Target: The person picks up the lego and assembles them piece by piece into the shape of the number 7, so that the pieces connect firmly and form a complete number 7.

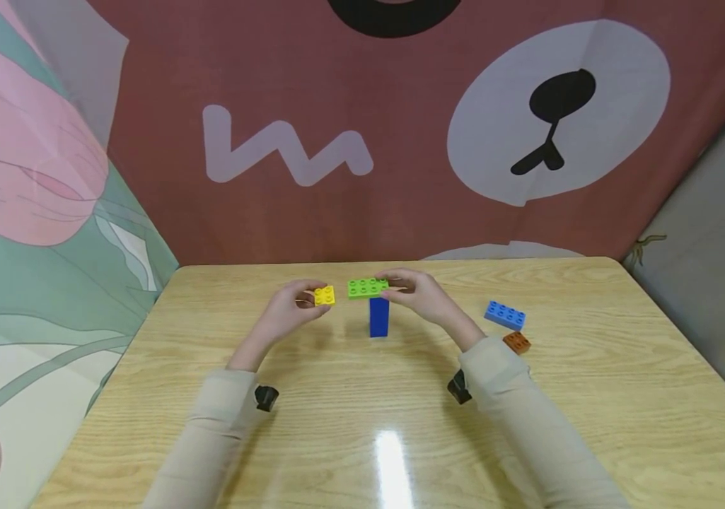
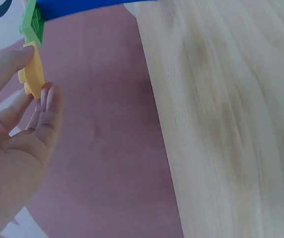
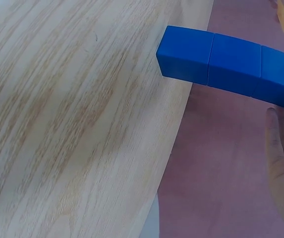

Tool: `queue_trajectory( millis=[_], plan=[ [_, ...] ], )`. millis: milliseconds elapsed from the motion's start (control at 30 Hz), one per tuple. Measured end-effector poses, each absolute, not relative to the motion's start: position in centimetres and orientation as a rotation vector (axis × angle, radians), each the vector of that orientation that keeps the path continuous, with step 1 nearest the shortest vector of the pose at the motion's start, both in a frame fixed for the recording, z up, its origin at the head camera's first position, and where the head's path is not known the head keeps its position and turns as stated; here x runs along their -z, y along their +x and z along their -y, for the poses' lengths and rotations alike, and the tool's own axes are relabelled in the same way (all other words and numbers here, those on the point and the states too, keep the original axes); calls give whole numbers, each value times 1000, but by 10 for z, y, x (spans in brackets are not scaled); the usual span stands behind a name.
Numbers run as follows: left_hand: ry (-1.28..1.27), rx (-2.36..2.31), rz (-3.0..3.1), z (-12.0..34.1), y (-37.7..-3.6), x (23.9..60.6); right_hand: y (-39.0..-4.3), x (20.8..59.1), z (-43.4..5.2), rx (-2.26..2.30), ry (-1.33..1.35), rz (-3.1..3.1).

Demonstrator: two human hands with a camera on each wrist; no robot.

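My left hand (image 1: 287,309) pinches a small yellow toy building brick (image 1: 325,295) between thumb and fingers, studs showing. In the left wrist view the yellow brick (image 2: 34,74) lies just below the end of the green brick (image 2: 34,22). A tower of three stacked blue blocks (image 3: 235,62) stands upright on the table, and the long light-green brick (image 1: 365,288) lies across its top, reaching out to the left. My right hand (image 1: 422,295) grips the green brick's right end, thumb in front and fingers behind. In the right wrist view that brick is mostly cut off.
To the right on the wooden table (image 1: 337,438) lie a lighter blue brick (image 1: 505,315) with studs up and a small orange-brown brick (image 1: 517,343), close by the right sleeve. A cloth with a printed bear face (image 1: 400,198) hangs behind the table's back edge.
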State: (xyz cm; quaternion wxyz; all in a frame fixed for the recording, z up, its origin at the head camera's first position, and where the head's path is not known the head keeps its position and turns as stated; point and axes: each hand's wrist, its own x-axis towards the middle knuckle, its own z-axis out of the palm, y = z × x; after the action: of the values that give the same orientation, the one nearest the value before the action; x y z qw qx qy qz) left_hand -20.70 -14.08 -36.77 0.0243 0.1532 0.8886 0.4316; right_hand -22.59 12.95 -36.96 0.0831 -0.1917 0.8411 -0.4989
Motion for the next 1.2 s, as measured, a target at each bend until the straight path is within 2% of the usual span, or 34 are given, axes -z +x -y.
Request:
queue_trajectory(
  millis=[467, 1200],
  plan=[
    [337, -1485, -2685, 122, -204, 366, -223, 382, -127, 1593, -593, -2528],
    [374, -1507, -2661, 119, -206, 369, -217, 383, -123, 1675, -623, -2493]
  ],
)
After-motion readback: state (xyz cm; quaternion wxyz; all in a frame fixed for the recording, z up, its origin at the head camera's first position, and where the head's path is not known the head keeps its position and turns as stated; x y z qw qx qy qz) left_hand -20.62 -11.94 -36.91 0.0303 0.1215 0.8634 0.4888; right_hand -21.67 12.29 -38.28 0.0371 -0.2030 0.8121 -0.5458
